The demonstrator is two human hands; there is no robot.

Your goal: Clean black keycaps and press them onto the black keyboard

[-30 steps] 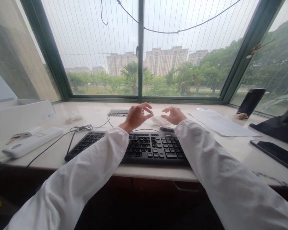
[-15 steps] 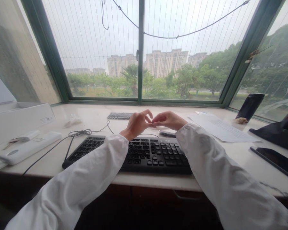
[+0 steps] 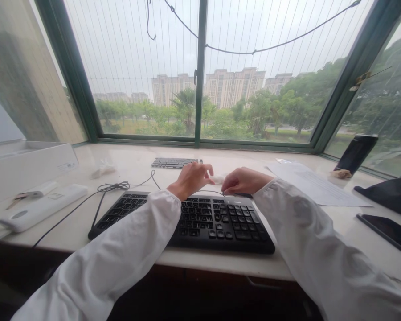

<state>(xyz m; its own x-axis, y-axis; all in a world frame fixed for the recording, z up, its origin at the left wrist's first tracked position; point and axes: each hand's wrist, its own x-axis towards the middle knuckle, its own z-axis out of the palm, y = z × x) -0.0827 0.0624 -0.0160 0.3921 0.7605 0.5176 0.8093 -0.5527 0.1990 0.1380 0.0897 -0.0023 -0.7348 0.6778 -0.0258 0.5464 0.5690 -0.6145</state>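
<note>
A black keyboard (image 3: 220,223) lies across the front of the white desk, with its cable (image 3: 142,182) running behind it to the left. My left hand (image 3: 194,177) hovers over its back edge, thumb and forefinger curved and apart, nothing visible between them. To the right, my right hand (image 3: 242,182) is lowered behind the keyboard with its fingertips pinched together. A small dark spot shows at those fingertips; what they hold is too small to make out. Partly hidden under this hand is a slim dark tool (image 3: 245,195). Behind my left hand lies a grey strip of keys (image 3: 173,163).
At left stand a white box (image 3: 36,160) and a white power strip (image 3: 47,206); crumpled plastic (image 3: 103,170) lies behind. Printed paper (image 3: 314,180), a phone (image 3: 387,232) and an upright dark device (image 3: 357,154) are at right. A window closes off the back.
My hands have come apart from touching fingertips. The right hand has dropped down and slightly right toward the slim dark tool; the left has opened its fingers. The view has shifted slightly.
</note>
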